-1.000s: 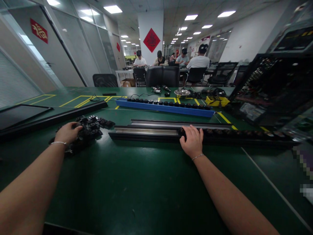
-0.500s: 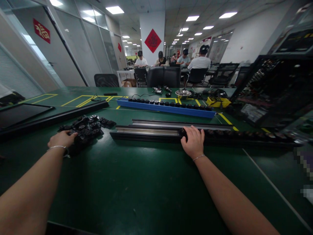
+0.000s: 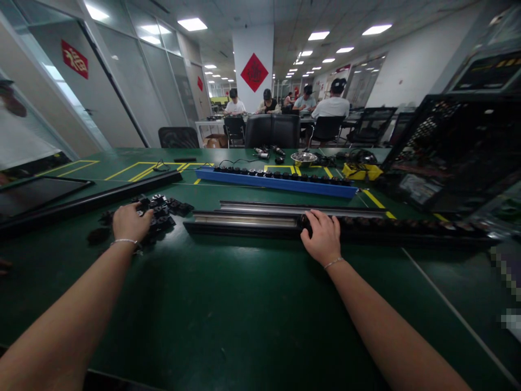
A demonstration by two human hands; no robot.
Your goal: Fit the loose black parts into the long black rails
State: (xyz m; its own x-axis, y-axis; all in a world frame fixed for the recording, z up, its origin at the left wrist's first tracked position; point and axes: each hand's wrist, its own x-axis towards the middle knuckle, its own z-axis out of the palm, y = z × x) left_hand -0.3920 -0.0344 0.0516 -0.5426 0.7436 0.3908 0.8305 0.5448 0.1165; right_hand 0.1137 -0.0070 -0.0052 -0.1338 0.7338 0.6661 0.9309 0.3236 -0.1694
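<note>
On the left, my left hand (image 3: 132, 222) is over a pile of small black parts (image 3: 163, 217), its thumb apart from its fingers. The fingertips are partly hidden among the parts, and no held piece can be made out. My right hand (image 3: 323, 233) rests on a long black rail (image 3: 244, 228) that lies across the table. Its thumb and forefinger close round a small black block (image 3: 303, 221) in the rail's channel. Left of that block the silvery channel is bare; to the right, a row of similar black parts (image 3: 407, 224) fills it.
Behind lie a second black rail (image 3: 264, 206) and a blue rail (image 3: 280, 184) lined with black parts. Another long black bar (image 3: 101, 197) slants at left. A metal bowl (image 3: 304, 157), a yellow tray (image 3: 362, 171) and a black rack (image 3: 459, 157) stand farther back. People sit beyond.
My left hand has moved right and slightly away from me, from the pile's near left side onto its middle. My right hand stays at the rail. A person has come into view at far left.
</note>
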